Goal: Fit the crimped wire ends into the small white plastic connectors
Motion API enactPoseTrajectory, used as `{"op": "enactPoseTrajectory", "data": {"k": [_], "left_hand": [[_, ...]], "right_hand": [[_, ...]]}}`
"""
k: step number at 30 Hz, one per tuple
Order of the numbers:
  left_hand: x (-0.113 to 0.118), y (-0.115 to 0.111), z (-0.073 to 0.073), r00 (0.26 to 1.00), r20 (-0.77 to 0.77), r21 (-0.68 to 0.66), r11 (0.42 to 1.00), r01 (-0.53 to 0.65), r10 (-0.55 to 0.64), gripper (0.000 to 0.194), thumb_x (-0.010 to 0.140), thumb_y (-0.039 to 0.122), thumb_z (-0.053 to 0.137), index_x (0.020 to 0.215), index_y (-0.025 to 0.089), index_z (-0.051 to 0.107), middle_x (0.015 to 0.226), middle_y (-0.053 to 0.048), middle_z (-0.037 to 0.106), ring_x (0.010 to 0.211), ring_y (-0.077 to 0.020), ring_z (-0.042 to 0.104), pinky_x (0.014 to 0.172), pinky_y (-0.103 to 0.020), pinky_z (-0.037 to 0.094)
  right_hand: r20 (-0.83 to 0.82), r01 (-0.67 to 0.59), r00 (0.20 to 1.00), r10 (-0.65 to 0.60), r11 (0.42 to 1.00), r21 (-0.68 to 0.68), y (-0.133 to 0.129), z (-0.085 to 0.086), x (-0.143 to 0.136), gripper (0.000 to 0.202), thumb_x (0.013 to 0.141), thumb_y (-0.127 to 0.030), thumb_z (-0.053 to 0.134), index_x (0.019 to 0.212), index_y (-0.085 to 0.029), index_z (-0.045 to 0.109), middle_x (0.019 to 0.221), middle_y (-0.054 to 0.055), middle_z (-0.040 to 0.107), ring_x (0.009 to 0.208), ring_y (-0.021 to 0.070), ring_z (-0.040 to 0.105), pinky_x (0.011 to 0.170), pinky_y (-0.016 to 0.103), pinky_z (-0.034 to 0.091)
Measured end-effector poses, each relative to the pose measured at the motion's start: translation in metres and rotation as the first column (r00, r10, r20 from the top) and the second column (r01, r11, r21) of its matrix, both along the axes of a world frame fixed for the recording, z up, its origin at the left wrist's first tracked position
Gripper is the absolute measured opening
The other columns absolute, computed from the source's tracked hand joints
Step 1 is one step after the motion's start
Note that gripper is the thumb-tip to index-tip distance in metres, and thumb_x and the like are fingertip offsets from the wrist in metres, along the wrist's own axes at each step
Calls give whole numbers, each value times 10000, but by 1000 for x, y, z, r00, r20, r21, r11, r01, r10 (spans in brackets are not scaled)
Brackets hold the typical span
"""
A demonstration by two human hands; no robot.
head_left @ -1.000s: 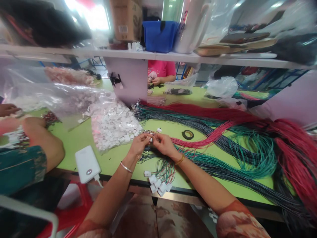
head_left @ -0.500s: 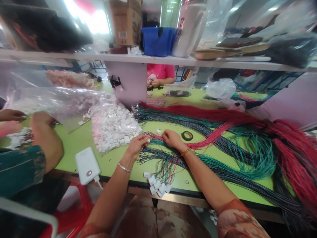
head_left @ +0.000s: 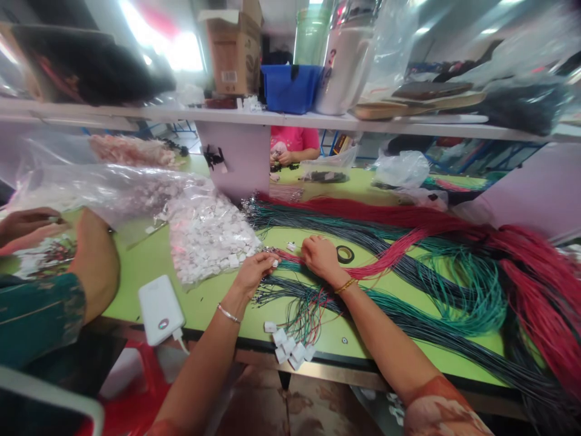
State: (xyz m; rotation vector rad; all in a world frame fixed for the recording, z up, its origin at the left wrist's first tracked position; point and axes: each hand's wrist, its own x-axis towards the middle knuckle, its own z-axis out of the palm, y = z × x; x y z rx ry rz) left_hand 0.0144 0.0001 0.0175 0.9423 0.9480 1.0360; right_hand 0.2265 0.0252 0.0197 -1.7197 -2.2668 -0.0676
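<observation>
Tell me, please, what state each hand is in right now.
Left hand: closed, pinching a white connector.
Right hand: curled over the red wires; its grip cannot be told.

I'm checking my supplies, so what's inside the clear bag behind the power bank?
Many small white pieces show through the clear bag. Whatever lies deeper in the heap is covered, so I can't tell.

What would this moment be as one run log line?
left hand: pinches small white connector | right hand: over red wires, beside tape roll | bag of white connectors: left of both hands
</observation>
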Motion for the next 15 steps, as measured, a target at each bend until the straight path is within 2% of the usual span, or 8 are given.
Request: {"op": "enactPoseTrajectory", "data": {"k": [2,5,8,11,15], "left_hand": [[0,0,0,1000,5,-3,1000,-2,2,321,568,382,820,748,130,735,779,-57,670,592,-84,453,578,-236,350],[1,0,-1,1000,15,-7,1000,7,-7,320,578,386,815,752,130,733,787,-56,670,591,-83,455,578,-234,350],[1,-1,-1,1000,24,-4,1000,15,-15,310,588,374,812,767,132,736,796,-51,670,593,-80,461,586,-232,356],[0,-1,-1,999,36,1,1000,23,-23,288,596,345,814,769,129,735,811,-56,671,619,-85,477,604,-230,367],[0,0,-3,997,78,-20,999,28,-27,288,600,335,814,777,123,728,855,-71,673,646,-88,493,613,-230,371]], "right_hand": [[-39,13,999,-13,1000,-20,-4,6,-2,216,910,-232,411,813,-165,592,847,98,630,772,186,500,653,288,272],[-250,-33,968,0,992,-125,-8,11,-11,208,918,-278,410,829,-173,567,730,42,608,636,148,464,601,263,267],[-487,-177,869,93,976,-130,-10,11,-23,191,890,-307,452,792,-173,548,687,8,585,594,122,448,582,237,295],[-622,-292,764,175,952,-90,-7,11,-33,158,839,-301,506,769,-168,553,689,-2,580,604,111,459,583,222,328],[-723,-302,678,132,947,-110,2,14,-30,166,799,-322,540,788,-159,567,696,-9,582,601,105,460,583,217,354]]}}
